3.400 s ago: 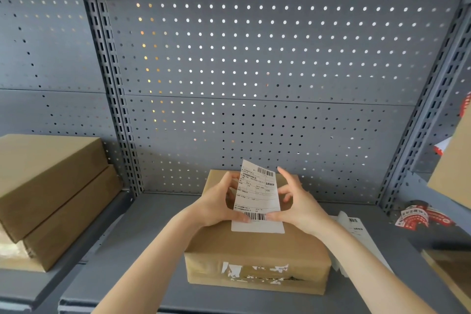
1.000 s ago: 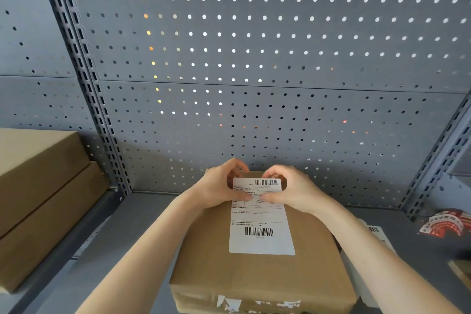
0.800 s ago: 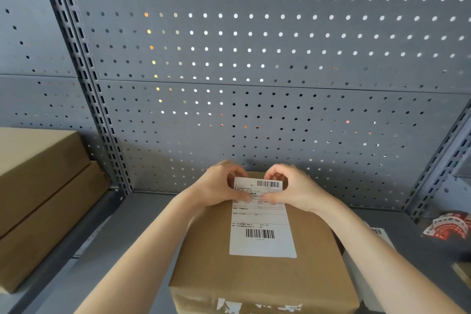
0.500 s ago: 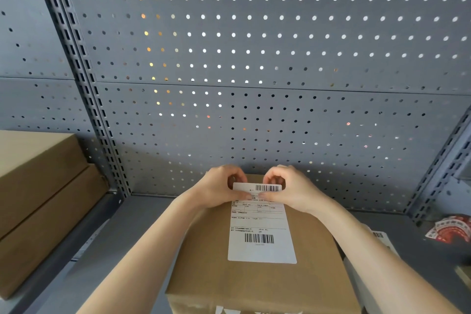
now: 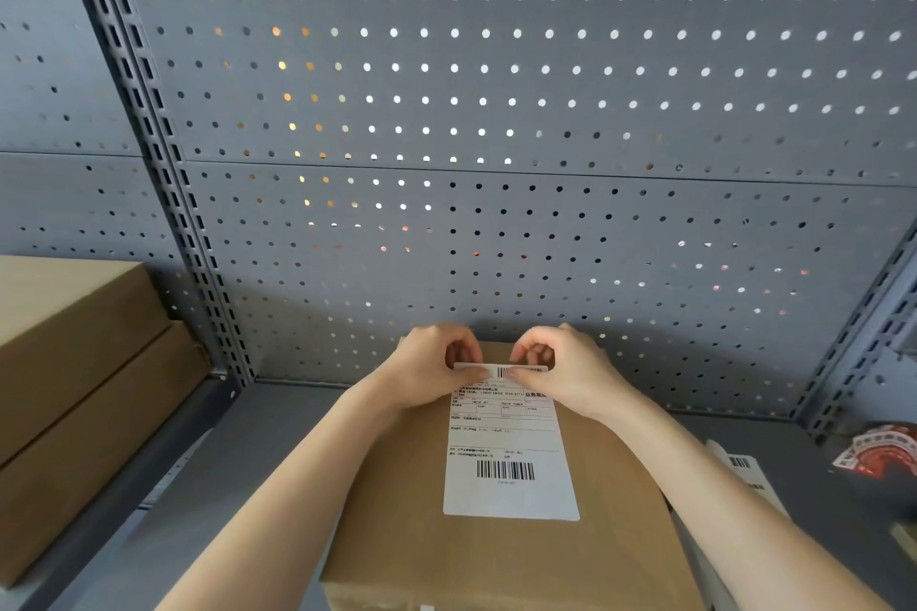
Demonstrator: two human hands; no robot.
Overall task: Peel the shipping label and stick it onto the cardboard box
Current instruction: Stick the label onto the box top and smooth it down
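Observation:
A brown cardboard box (image 5: 397,531) sits on the grey shelf in front of me. A white shipping label (image 5: 508,452) with a barcode lies on the box's top, its near part flat and its far edge curled up. My left hand (image 5: 431,370) pinches the far left corner of the label between thumb and fingers. My right hand (image 5: 565,367) pinches the far right corner the same way. Both thumbs press on the label's top strip.
Two stacked cardboard boxes (image 5: 74,392) stand on the left shelf. A grey pegboard wall (image 5: 496,114) rises just behind the box. White backing paper (image 5: 749,476) lies to the right of the box, and red-printed tape (image 5: 878,452) lies at the far right.
The label went from held upright over the box to lying on its top. Over the last second both hands stayed at its far edge, which has lowered towards the box.

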